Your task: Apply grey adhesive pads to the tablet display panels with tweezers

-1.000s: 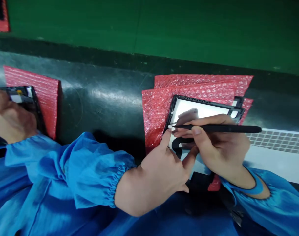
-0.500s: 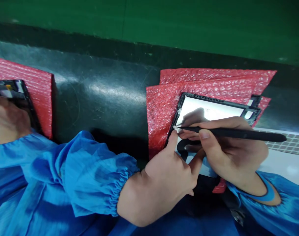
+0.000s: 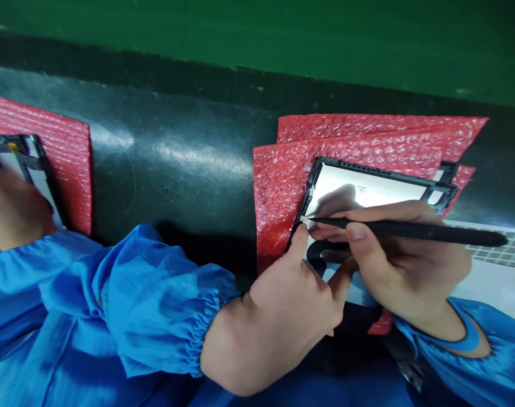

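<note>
A tablet-like device with a black frame and a shiny white back panel lies on red bubble wrap. My left hand is closed at its near left corner, one fingertip pressing by the left edge and the other fingers curled or hidden underneath. Black tweezers are pinched in my right hand, held almost level over the panel. Their tip touches a small white tab at the frame's left edge, close to the left fingertip. The panel mirrors parts of my hands.
Red bubble wrap sheets lie under the device on the dark tabletop. At far left, a co-worker's hand is over another opened device on red bubble wrap. A white sheet with a grid lies at right.
The tweezers and my right hand have shifted slightly right in view, along with the device. The tip stays at the white tab. The co-worker's hand has moved a little and is blurred.
</note>
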### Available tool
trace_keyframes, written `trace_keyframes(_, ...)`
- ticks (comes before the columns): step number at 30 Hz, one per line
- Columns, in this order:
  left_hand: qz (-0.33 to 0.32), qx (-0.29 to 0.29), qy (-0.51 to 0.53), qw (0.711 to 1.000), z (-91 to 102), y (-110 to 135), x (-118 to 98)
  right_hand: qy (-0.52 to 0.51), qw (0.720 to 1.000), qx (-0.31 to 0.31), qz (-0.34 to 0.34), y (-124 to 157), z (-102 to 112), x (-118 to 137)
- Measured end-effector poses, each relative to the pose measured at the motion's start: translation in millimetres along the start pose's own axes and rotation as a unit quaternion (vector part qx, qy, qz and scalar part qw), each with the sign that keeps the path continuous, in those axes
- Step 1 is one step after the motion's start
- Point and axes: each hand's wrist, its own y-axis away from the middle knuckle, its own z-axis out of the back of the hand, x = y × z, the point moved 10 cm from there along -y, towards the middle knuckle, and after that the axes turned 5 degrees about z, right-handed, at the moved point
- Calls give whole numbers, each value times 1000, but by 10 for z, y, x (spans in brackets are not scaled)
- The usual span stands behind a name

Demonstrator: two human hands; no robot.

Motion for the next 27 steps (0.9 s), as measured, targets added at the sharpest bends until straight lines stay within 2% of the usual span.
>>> trace_keyframes(8, 7, -11, -10, 1000, 33, -12, 75, 13, 999, 12, 30, -13, -36, 50)
trace_keyframes(12, -15, -17, -7, 1000, 37, -27, 98, -4, 1000, 8, 0, -4, -37, -9)
trace_keyframes(16, -41, 7, -13, 999, 7, -76, 107, -35, 999, -18, -12, -20, -19, -87)
trace_keyframes(20, -77, -34, 13, 996, 205, -39, 154, -104, 993, -33, 45, -78, 5, -41)
trace_keyframes(21, -53, -49, 19, 997, 263, 0, 247, -123, 989, -43, 64, -78, 52, -2)
trace_keyframes(23, 70, -62, 22, 995, 306, 127, 601, -143, 981, -80, 101, -36, 228, 92)
trace_keyframes(25, 225, -49, 36, 972, 229, 358, 1017, -134, 973, -133, 133, 67, 492, 181)
trace_keyframes(27, 299, -30, 133, 945, 64, 558, 1228, -114, 967, -176, 142, 199, 758, 191)
